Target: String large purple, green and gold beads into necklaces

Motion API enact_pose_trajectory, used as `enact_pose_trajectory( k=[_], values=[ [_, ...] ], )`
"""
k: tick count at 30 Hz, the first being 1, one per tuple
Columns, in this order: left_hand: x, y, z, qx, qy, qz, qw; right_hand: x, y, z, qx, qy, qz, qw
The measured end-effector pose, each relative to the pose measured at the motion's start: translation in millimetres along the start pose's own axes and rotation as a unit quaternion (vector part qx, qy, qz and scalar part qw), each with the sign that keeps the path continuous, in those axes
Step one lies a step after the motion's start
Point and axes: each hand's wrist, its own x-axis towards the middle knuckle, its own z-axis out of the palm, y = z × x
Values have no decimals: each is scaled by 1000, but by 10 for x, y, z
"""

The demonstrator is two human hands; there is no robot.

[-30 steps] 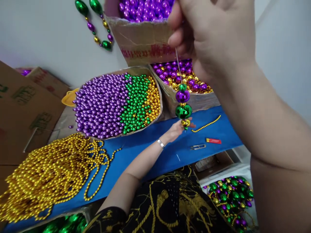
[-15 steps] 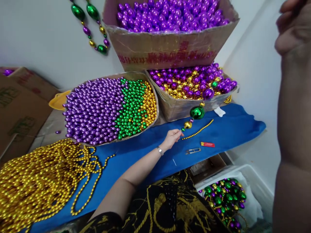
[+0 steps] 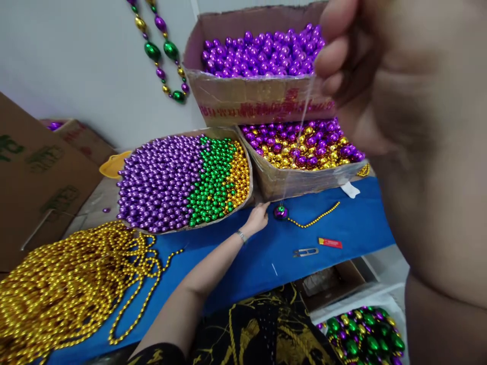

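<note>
My right hand (image 3: 342, 66) is raised close to the camera at the upper right, fingers curled and closed on a thin clear string (image 3: 303, 114). The taut string slants down to a purple and green bead cluster (image 3: 280, 212) low over the blue cloth. A short strand of small gold beads (image 3: 312, 222) trails from that cluster. My left hand (image 3: 257, 218) is just left of the cluster, close to the box edge. Its fingers are drawn together; whether anything is in them is hidden.
A box of small purple, green and gold beads (image 3: 160, 177) stands left of a box of larger beads (image 3: 274, 185). Gold bead strands (image 3: 68, 284) lie piled at left. Thread snips (image 3: 306, 252) and a red lighter (image 3: 329, 243) lie on the blue cloth (image 3: 243, 274).
My right hand has come leftward, nearer the camera. The large beads on the string have dropped and bunched near the cloth. My left hand has moved slightly left, away from the beads.
</note>
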Motion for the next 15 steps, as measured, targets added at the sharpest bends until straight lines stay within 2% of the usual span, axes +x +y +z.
enact_pose_trajectory(
  k=[3, 5, 7, 9, 11, 13, 15],
  values=[
    [-301, 139, -292, 12, 29, 39, 999, -206, 104, -24, -68, -99, 10, 993],
    [-397, 311, -532, 9, 86, 93, 992, -363, 268, -180, -57, -107, 23, 992],
    [-313, 516, -774, 9, 149, 147, 978, -538, 492, -405, -52, -86, 70, 992],
    [-19, 714, -970, 26, 173, 193, 965, -741, 727, -646, -62, -62, 114, 990],
    [449, 881, -1076, 68, 158, 240, 955, -975, 924, -857, -87, -36, 146, 985],
    [996, 1012, -1074, 142, 121, 254, 949, -1225, 1055, -1008, -118, -15, 172, 978],
    [1500, 1116, -987, 250, 53, 216, 942, -1465, 1127, -1093, -142, -2, 194, 971]
  ],
)
